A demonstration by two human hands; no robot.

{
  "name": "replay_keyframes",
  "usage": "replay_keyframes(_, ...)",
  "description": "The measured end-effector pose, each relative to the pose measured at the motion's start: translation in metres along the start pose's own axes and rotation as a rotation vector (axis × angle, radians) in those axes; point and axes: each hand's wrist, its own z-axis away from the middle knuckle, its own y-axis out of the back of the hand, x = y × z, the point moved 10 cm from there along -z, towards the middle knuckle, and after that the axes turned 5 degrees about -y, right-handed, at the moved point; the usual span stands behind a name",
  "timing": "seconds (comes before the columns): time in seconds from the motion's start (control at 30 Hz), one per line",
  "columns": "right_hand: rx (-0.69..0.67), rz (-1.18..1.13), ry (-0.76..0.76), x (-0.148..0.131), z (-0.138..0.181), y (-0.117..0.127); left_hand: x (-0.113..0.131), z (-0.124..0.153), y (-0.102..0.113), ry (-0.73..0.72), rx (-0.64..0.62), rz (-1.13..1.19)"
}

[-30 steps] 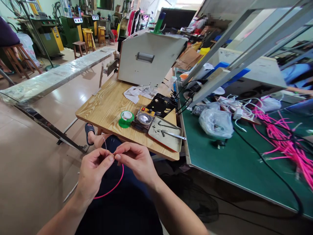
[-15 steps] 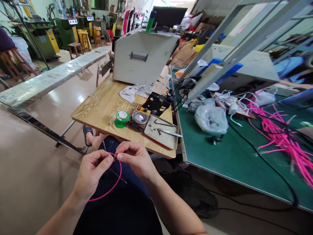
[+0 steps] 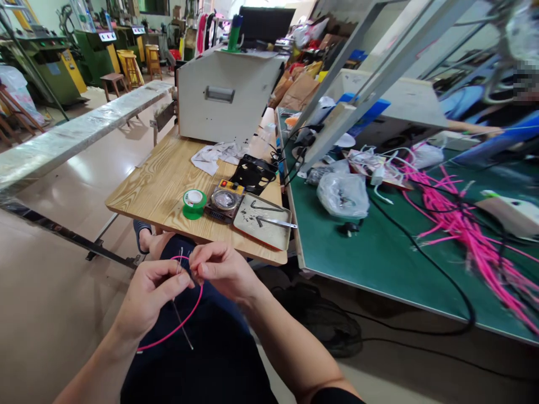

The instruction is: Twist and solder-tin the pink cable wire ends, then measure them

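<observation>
A long green-topped workbench point(image 3: 379, 264) carries a tangle of pink cables point(image 3: 463, 224); beside it stands a pale wooden table point(image 3: 168, 179). Over the lap, the left hand point(image 3: 147, 297) and right hand point(image 3: 219, 269) meet, fingertips pinched shut on a thin, glossy pink wire point(image 3: 185, 317) that curves in a loop below them, fine bare strands sticking up from its end.

The person sits with both hands over the lap: left hand point(image 3: 147, 294) and right hand point(image 3: 219, 269) pinch a looped pink wire point(image 3: 177, 328) between fingertips. Just beyond, a wooden table point(image 3: 160, 179) carries a green solder spool point(image 3: 194, 203) and metal tray point(image 3: 263, 221). Right, a green bench point(image 3: 379, 264) holds pink cables point(image 3: 463, 224).
</observation>
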Motion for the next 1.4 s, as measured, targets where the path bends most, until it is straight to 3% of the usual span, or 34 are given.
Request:
replay_keyframes(0.13, 0.023, -0.04, 0.005, -0.003, 0.005, 0.004, -0.004, -0.001, 0.0, -0.005, 0.001, -0.129)
replay_keyframes(0.3, 0.298, 0.109, 0.255, -0.034, 0.021, 0.033, 0.016, -0.006, -0.001, -0.187, 0.173, -0.366)
replay_keyframes(0.5, 0.412, 0.261, 0.311, -0.051, 0.028, 0.059, 0.009, -0.017, -0.007, -0.209, 0.313, -0.345)
replay_keyframes(0.63, 0.586, 0.549, 0.572, -0.095, 0.055, 0.072, -0.007, -0.028, -0.014, -0.186, 0.284, -0.308)
replay_keyframes(0.73, 0.607, 0.772, 0.782, -0.121, 0.076, 0.066, -0.012, -0.033, -0.015, -0.186, 0.298, -0.303)
replay_keyframes(0.8, 0.557, 0.82, 0.746, -0.122, 0.073, 0.067, -0.013, -0.037, -0.017, -0.186, 0.303, -0.313)
replay_keyframes(0.87, 0.491, 0.765, 0.573, -0.112, 0.059, 0.075, -0.011, -0.041, -0.021, -0.191, 0.294, -0.328)
replay_keyframes(0.97, 0.388, 0.54, 0.295, -0.085, 0.039, 0.087, -0.004, -0.046, -0.029, -0.216, 0.271, -0.351)
replay_keyframes(1.03, 0.363, 0.404, 0.214, -0.075, 0.033, 0.092, 0.001, -0.049, -0.036, -0.233, 0.242, -0.37)
replay_keyframes(1.23, 0.379, 0.346, 0.259, -0.076, 0.034, 0.099, 0.004, -0.053, -0.052, -0.262, 0.145, -0.425)
replay_keyframes(1.4, 0.405, 0.328, 0.287, -0.078, 0.032, 0.103, 0.005, -0.053, -0.055, -0.304, 0.156, -0.422)
